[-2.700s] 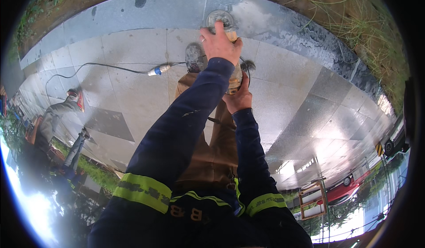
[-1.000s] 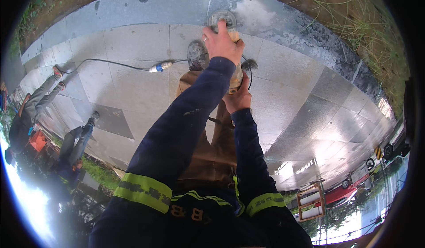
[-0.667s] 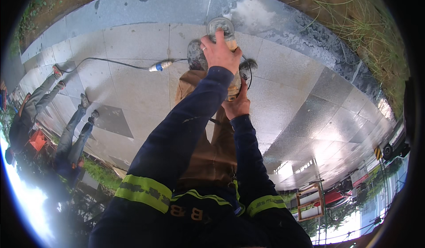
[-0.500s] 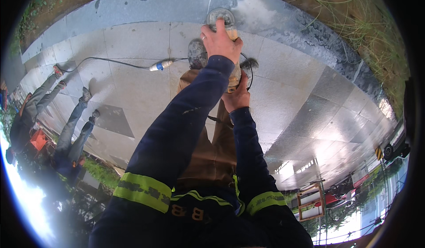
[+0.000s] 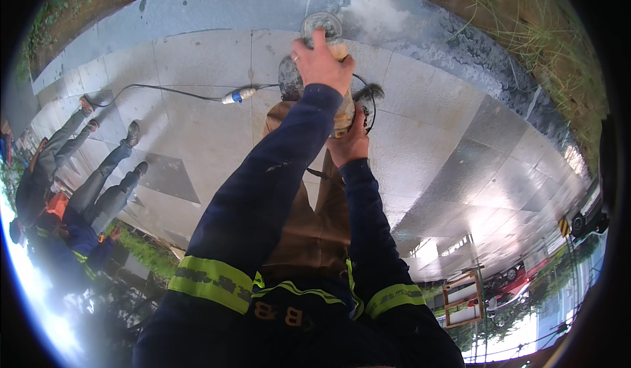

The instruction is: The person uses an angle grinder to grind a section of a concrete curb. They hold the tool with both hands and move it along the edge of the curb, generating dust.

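Note:
An angle grinder (image 5: 342, 122) with a yellow body lies lengthwise ahead of me. Its round disc end (image 5: 323, 21) is over the border between the pale paving and the darker grey stone strip. My left hand (image 5: 323, 66) is closed over the front of the body, just behind the disc. Further back, my right hand (image 5: 350, 144) wraps round the rear end. Whether the disc touches the stone, I cannot tell. My dusty left shoe (image 5: 289, 79) is close beside the tool, and my right shoe (image 5: 369, 96) stands on its other side.
A black cable with a blue-and-white plug connector (image 5: 236, 96) runs left over the pale paving (image 5: 204, 59). Two people (image 5: 98, 184) stand at the left. Wet grey stone (image 5: 453, 39) and grass (image 5: 519, 13) border the far side. A wooden frame (image 5: 462, 297) stands at the lower right.
The grinder's disc end and my left hand have shifted slightly to the left. My right hand keeps its hold with little movement. The nearer person at the left has changed stance.

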Motion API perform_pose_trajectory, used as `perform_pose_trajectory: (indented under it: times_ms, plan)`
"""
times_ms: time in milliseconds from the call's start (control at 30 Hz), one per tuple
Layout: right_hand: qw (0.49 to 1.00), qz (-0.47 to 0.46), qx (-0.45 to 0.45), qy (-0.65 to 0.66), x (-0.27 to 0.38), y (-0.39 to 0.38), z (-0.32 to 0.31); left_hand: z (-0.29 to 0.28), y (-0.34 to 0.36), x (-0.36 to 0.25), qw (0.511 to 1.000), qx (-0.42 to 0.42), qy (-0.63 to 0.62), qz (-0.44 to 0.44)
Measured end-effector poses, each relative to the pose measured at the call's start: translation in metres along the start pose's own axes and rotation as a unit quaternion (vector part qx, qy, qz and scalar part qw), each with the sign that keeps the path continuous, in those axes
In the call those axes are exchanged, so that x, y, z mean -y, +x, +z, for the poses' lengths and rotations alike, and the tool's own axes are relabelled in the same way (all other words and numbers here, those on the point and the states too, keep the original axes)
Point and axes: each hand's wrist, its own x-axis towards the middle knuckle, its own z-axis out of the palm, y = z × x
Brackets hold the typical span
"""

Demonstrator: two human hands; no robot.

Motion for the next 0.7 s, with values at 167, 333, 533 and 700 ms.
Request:
perform_pose_trajectory:
  times_ms: [167, 333, 533, 700]
  plan:
    - [1.000, -0.009, -0.017, -0.006, -0.005, -0.016, -0.005, 0.000, -0.019, 0.002, 1.000, 0.011, 0.002, -0.006]
    - [1.000, 0.002, -0.006, 0.012, -0.003, 0.001, -0.001, 0.006, -0.002, 0.001, 0.999, -0.017, -0.022, 0.039]
    - [0.999, -0.014, -0.007, -0.029, -0.008, -0.021, 0.002, -0.004, -0.021, 0.008, 1.000, 0.017, 0.022, -0.008]
    - [1.000, 0.002, -0.018, 0.001, -0.015, -0.019, 0.002, 0.003, -0.023, 0.006, 1.000, 0.019, 0.000, 0.007]
